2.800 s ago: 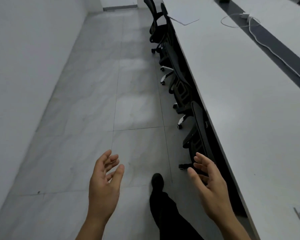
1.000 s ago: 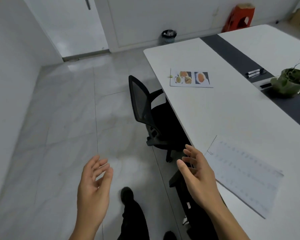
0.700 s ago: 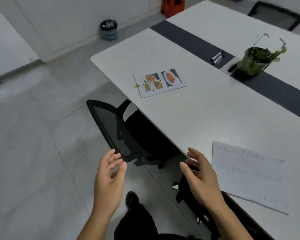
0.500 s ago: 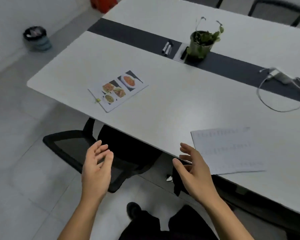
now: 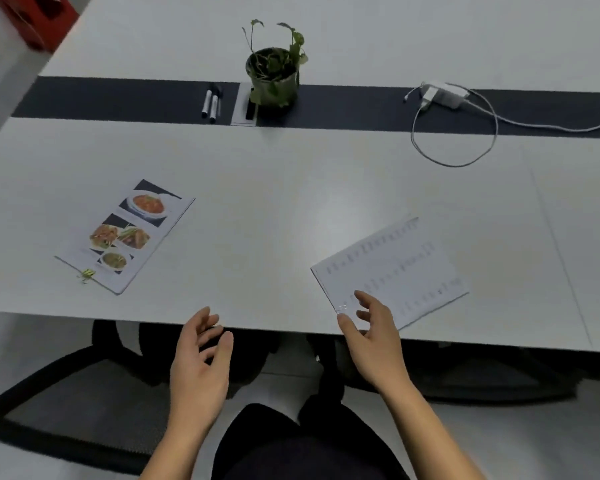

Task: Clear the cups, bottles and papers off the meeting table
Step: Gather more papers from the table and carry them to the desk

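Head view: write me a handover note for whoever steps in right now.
Left hand: open, empty, by the near edge of the table.
Right hand: open, over the near corner of the printed sheet; contact unclear.
Both papers lie flat on the table: printed sheet at right, food leaflet at left.
Done: nothing lifted here.
Left: both papers. No cups or bottles in view.
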